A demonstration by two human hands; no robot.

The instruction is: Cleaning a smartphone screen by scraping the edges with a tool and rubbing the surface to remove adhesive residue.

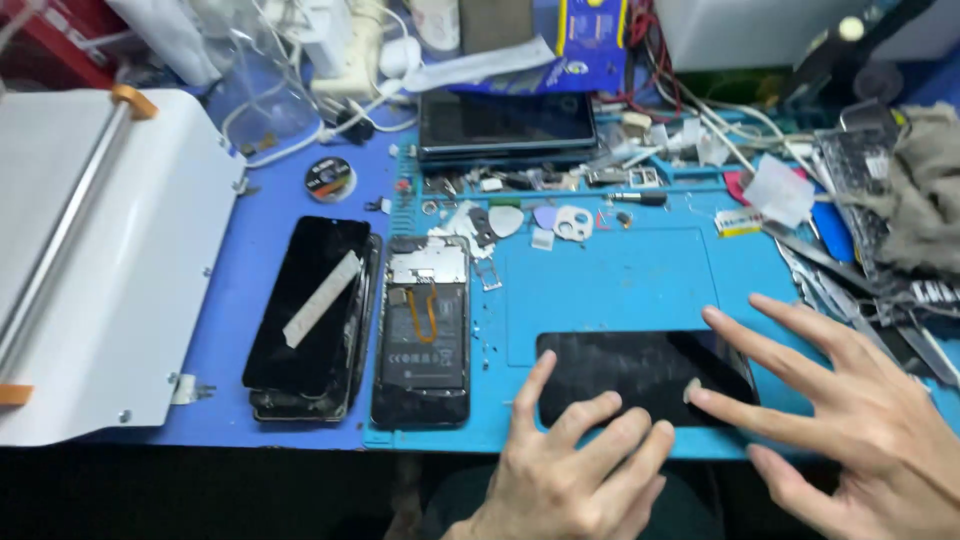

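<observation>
At the far left I see a white machine (110, 270) with a metal bar and orange end pieces, sitting on the blue work mat (620, 280). Just right of it lies a stack of black phone screens (305, 315) with a pale strip of tape across the top one. Beside that rests an opened phone (423, 335), back cover off, showing its battery and an orange loop of cable. Farther away I make out a small roll of wire (330, 178), a dark tablet (507, 125) and a scatter of small parts and picks (520, 220).

Near the front edge lies a black phone panel (640, 375), flat and crosswise on the mat. My left hand (575, 465) rests on its near left corner, fingers loosely curled with the tips pressing the glass, gripping nothing. My right hand (850, 410) is spread wide, fingers released, with the fingertips touching the panel's right end. At the far right, tweezers and metal tools (850, 290) lie beside a grey cloth (925, 190).
</observation>
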